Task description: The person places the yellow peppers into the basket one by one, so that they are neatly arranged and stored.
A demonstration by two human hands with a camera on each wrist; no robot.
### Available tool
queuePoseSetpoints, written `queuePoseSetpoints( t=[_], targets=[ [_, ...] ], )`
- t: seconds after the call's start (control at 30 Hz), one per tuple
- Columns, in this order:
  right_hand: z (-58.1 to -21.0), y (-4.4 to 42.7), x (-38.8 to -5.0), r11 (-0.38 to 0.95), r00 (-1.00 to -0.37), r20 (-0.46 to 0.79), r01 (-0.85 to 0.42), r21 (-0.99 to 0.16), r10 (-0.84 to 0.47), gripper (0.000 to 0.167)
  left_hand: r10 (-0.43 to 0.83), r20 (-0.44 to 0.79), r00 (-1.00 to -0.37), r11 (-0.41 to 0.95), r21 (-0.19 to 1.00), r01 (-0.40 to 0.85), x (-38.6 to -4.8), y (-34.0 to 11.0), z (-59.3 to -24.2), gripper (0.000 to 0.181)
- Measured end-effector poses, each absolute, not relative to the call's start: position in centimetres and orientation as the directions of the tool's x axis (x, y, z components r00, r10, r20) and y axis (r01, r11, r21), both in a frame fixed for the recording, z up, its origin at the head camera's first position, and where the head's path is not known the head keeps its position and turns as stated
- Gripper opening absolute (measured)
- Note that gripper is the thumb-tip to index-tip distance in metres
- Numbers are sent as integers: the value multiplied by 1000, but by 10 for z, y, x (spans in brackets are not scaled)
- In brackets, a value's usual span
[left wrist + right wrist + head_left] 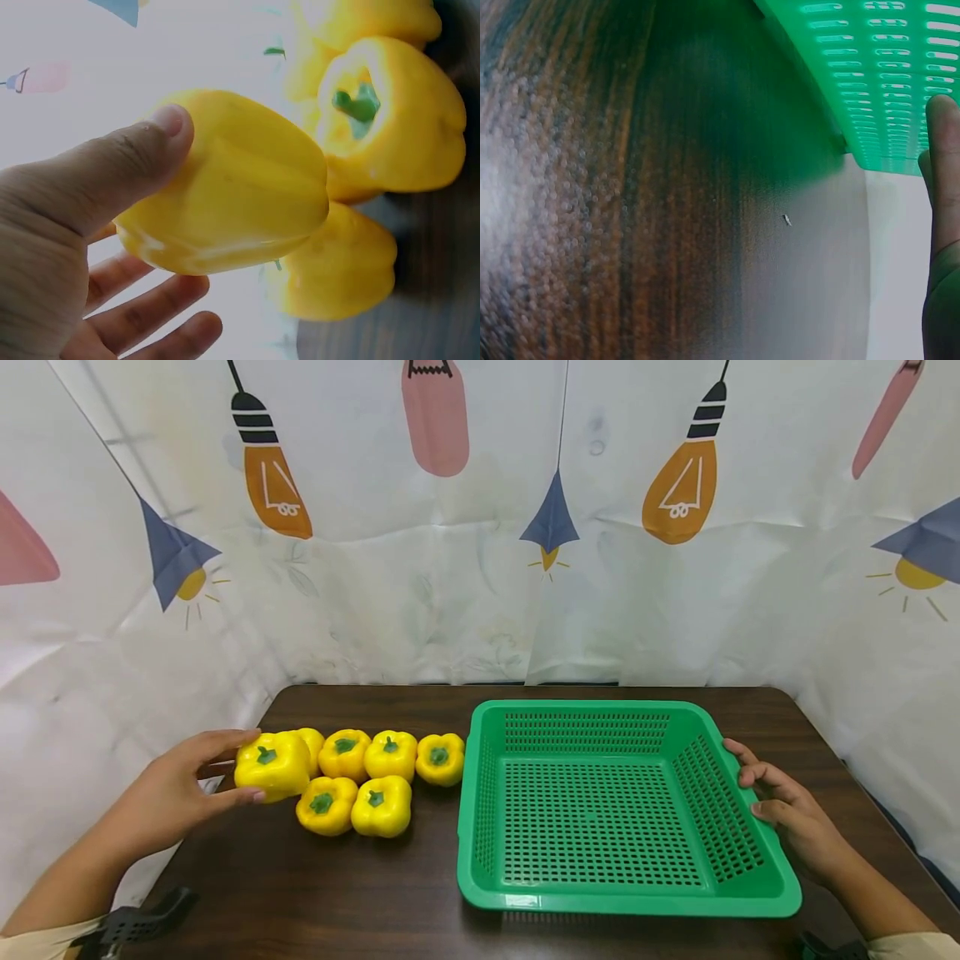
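Observation:
My left hand (pixel 176 785) pinches a yellow bell pepper (pixel 272 766) with a green stem between thumb and fingers at the left of the table. In the left wrist view the thumb presses the side of this bell pepper (pixel 232 184), and some fingers spread below it. Several more yellow bell peppers (pixel 381 807) sit close together just to the right, one partly hidden behind the held one. A large green plastic basket (pixel 592 814) with slotted walls holds nothing. Against its right rim rest the relaxed fingers of my right hand (pixel 795 818); the right wrist view shows only part of that hand.
The dark wooden table (pixel 337 893) carries everything. A white cloth (pixel 420 593) printed with lamps and bulbs hangs behind and at both sides. One bell pepper (pixel 440 760) stands right beside the basket's left wall.

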State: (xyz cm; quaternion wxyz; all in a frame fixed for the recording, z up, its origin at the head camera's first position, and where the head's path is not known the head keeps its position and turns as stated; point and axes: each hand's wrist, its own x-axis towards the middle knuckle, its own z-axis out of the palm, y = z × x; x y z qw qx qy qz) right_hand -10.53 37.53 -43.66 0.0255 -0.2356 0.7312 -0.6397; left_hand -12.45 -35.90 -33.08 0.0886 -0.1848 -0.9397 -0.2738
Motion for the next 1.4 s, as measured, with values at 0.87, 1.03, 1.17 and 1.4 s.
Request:
queuePoseSetpoints(
  t=[0.87,1.03,1.17,1.4],
  targets=[
    [-432,375,-105,141,-900,227,-297,-944,-372,24,308,261,-915,695,595,404,-140,-296,-314,78],
    [-433,376,-106,131,-896,235,-303,-944,-377,25,319,253,-913,689,600,407,-143,-287,-312,76],
    [-433,376,-106,131,-895,238,-306,-943,-378,27,332,253,-909,664,621,416,-144,-279,-309,75],
    [-433,375,-107,117,-895,229,-293,-949,-383,27,346,262,-901,664,610,432,-149,-265,-308,77]
  ],
)
